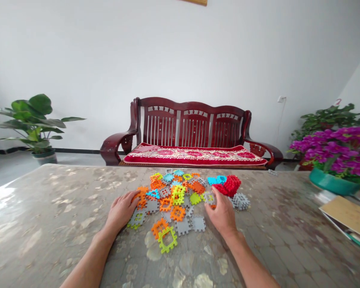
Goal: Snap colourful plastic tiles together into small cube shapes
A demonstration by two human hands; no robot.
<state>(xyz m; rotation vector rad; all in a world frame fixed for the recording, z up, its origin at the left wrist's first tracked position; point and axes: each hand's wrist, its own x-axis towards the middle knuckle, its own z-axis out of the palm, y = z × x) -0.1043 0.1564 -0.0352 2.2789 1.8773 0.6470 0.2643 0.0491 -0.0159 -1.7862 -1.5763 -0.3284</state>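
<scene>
A loose heap of plastic interlocking building tiles lies on the table before me. My left hand (123, 208) rests at the heap's left side, fingers stretched out and touching orange tiles (142, 193); a grey tile with a window (138, 217) is just below the fingertips. On the other side, my right hand (223, 214) has its thumb and index finger apart beside a grey tile (209, 197); whether they touch it is unclear. Red tiles (231, 185) are stacked just beyond that hand, with blue tiles (216, 180) behind and grey tiles (241, 201) to the right. Nearest me lies a yellow-green frame tile (167, 240).
A patterned cover lies over the table (63, 208). At its right stand purple flowers in a teal pot (334, 182), near a notebook or folder (348, 212). Beyond the table are a wooden bench (193, 120) with a red cushion and a potted plant (37, 124).
</scene>
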